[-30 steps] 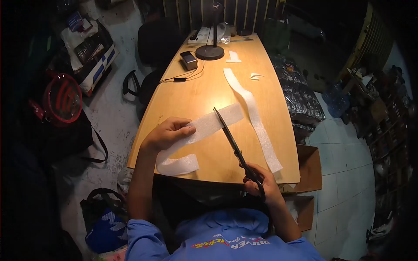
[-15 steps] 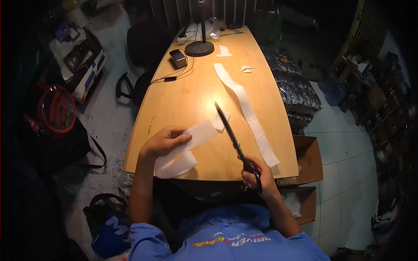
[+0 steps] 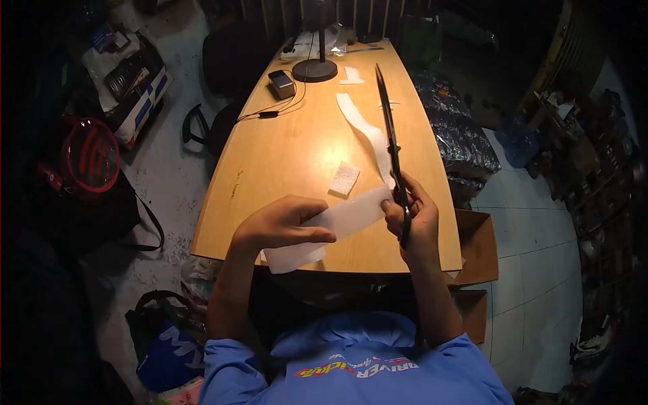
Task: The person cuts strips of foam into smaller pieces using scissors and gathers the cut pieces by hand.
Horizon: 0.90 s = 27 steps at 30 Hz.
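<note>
A white foam strip [image 3: 354, 214] stretches between my two hands above the table's near edge. My left hand [image 3: 287, 225] is closed round its left part, which folds back below the fingers. My right hand [image 3: 417, 210] holds the dark scissors [image 3: 390, 131] by the handles, blades closed and pointing away, and pinches the strip's right end with the thumb. A small rectangular foam piece [image 3: 344, 179] lies on the wooden table [image 3: 283, 162] just beyond the strip. Behind the scissors a long foam strip [image 3: 361, 123] is partly hidden.
At the table's far end stand a round black lamp base [image 3: 314, 70] and a dark device [image 3: 281, 84] with a cable. Another white scrap [image 3: 352, 75] lies near them. Cardboard boxes [image 3: 476, 246] are on the floor at right, with wrapped bundles [image 3: 459, 138] behind.
A short piece has come off the held strip and now lies flat on the table. My right hand has moved up with the scissors, their tips swinging away, and has taken the strip's end.
</note>
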Available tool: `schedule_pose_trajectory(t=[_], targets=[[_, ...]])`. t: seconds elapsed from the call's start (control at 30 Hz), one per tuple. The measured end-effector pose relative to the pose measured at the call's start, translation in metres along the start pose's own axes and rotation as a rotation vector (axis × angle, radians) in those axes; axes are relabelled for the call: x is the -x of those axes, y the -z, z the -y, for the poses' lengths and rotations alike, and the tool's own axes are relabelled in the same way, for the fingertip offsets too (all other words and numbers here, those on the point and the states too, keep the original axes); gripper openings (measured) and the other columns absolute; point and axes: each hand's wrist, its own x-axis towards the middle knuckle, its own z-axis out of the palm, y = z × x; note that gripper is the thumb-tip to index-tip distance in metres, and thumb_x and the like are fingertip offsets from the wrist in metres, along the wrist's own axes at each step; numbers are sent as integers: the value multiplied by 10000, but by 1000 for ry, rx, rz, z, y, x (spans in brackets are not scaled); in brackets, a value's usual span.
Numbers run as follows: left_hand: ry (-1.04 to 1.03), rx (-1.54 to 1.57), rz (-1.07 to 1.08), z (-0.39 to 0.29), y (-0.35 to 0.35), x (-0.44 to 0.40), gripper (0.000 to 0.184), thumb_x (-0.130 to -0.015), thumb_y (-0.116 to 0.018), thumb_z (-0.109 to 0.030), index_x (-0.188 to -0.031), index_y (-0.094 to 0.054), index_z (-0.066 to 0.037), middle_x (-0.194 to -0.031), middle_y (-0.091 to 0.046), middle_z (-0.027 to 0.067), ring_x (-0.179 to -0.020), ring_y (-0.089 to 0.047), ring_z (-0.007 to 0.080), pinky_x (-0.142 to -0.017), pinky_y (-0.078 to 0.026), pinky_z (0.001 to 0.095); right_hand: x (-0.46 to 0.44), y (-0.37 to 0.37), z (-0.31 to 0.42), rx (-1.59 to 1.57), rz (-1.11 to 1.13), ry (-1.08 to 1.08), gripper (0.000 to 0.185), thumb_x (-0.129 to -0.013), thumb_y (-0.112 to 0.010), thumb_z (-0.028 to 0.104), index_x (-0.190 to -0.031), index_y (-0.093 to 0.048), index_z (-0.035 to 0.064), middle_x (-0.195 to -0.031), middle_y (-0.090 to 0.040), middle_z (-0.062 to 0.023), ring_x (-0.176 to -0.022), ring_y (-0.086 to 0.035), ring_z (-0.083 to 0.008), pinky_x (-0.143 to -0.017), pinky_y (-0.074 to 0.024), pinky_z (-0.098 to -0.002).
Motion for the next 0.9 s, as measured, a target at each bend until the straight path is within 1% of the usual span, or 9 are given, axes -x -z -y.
schedule_pose_trajectory(t=[0.1,0.2,0.23,0.27,0.37,0.43,0.6,0.8,0.9], targets=[[74,148,-16,12,3,6,274,-865,-643,-247,-887,-588,21,-708,-620,56,-644,-591,104,-598,-467,248,3,2,5,36,-28,23,611,-762,-672,62,-1283,-390,-88,-789,-570,-30,-561,-455,-8,-464,-325,-154],[207,475,-107,3,3,10,268,-864,-638,-215,-928,-582,38,-710,-630,86,-583,-614,128,-533,-495,251,16,4,4,148,-40,-4,616,-773,-680,73,-1286,-380,-92,-768,-529,-9,-621,-456,-21,-543,-350,-162],[199,513,-157,0,8,11,257,-867,-633,-204,-931,-582,40,-696,-620,79,-566,-607,122,-522,-493,250,21,7,2,175,-37,-4,616,-777,-682,76,-1285,-379,-93,-759,-514,-2,-633,-450,-24,-561,-351,-163],[191,552,-207,-1,13,13,246,-870,-627,-192,-933,-582,41,-683,-611,72,-549,-599,116,-511,-490,248,27,17,-3,150,8,-53,647,-776,-709,147,-1276,-380,-99,-744,-455,21,-647,-417,-33,-590,-340,-172],[124,577,-413,4,21,12,228,-861,-627,-172,-930,-590,42,-648,-592,60,-482,-558,98,-440,-455,234,55,31,-14,238,74,11,713,-758,-737,247,-1280,-381,-82,-752,-429,31,-630,-390,-36,-577,-327,-178],[80,558,-484,9,25,10,226,-848,-631,-171,-919,-591,40,-630,-580,50,-458,-536,89,-410,-443,227,72,40,-12,238,166,-51,781,-732,-758,327,-1289,-378,-67,-766,-434,28,-644,-401,-41,-583,-332,-186],[79,539,-433,9,26,3,244,-839,-643,-193,-905,-607,39,-632,-579,42,-473,-532,82,-423,-431,219,88,49,-4,280,263,-189,927,-663,-794,474,-1306,-372,-43,-790,-447,19,-680,-424,-45,-586,-337,-187],[69,619,-257,5,8,-8,288,-851,-640,-209,-941,-614,63,-727,-610,54,-594,-565,84,-534,-448,217,80,45,-1,210,322,-210,901,-672,-795,450,-1314,-379,-26,-816,-463,14,-702,-424,-51,-610,-348,-191],[57,596,-248,8,1,-13,289,-853,-637,-205,-949,-615,67,-723,-612,57,-580,-559,86,-534,-445,213,79,44,-2,200,321,-221,881,-672,-803,417,-1313,-386,-19,-816,-470,11,-703,-425,-53,-615,-345,-191]])
